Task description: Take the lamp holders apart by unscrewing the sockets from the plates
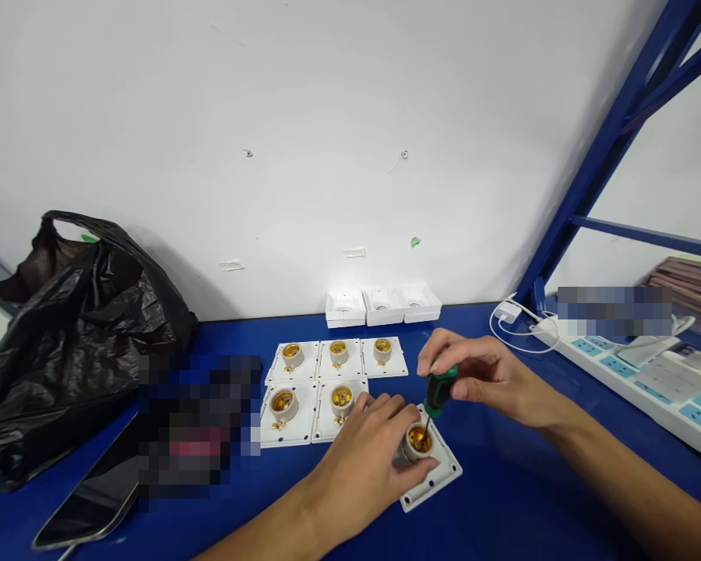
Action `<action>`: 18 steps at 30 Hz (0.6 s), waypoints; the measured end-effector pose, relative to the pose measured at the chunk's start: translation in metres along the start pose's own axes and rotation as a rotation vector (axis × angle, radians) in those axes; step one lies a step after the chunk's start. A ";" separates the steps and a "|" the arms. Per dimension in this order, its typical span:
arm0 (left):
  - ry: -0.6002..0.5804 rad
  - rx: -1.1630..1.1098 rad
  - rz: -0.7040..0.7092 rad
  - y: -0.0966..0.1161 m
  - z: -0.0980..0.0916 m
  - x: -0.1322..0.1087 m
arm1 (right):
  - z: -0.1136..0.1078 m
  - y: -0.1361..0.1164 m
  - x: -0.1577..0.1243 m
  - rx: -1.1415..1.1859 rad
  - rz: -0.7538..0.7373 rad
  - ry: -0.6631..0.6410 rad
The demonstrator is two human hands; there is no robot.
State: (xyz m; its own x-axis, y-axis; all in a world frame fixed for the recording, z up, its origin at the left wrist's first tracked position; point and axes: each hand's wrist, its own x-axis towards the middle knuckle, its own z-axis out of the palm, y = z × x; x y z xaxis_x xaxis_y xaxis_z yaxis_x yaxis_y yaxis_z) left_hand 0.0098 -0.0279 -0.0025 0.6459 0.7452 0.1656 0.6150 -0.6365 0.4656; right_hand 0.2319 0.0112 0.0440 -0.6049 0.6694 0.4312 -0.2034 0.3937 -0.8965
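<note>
My right hand (479, 374) grips a screwdriver (440, 387) by its green and black handle, and the thin shaft points down into a lamp socket (419, 441). That socket has a brass-coloured inside and sits on a square white plate (429, 491), turned at an angle on the table. With thumb and fingers around the socket, my left hand (374, 444) holds it against the table. Whether the tip meets a screw inside is too small to tell. Several similar plates with sockets, one of them a rear-row lamp socket (339, 352), lie in two rows to the left.
Three white square boxes (384, 305) stand against the wall. A black plastic bag (105, 312) and a phone (93, 487) lie on the left of the blue table (519, 475). At right are a white power strip (636, 374), cables and a blue metal frame (596, 148).
</note>
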 end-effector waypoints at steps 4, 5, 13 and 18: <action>-0.004 -0.010 -0.007 0.000 -0.002 0.001 | 0.001 0.002 0.000 0.026 -0.038 0.097; -0.006 -0.009 -0.007 0.000 -0.002 0.001 | 0.000 0.003 0.000 0.018 -0.048 0.131; 0.004 -0.015 0.006 -0.002 0.000 0.000 | -0.001 0.004 -0.002 0.055 0.000 0.098; 0.003 -0.015 0.000 -0.001 -0.001 -0.001 | 0.003 0.004 -0.002 0.060 0.027 0.007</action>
State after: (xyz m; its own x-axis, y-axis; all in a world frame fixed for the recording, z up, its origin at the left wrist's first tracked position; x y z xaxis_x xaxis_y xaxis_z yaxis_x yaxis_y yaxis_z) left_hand 0.0081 -0.0273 -0.0023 0.6447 0.7458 0.1678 0.6080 -0.6333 0.4788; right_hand 0.2298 0.0095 0.0397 -0.6051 0.6841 0.4072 -0.2327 0.3372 -0.9122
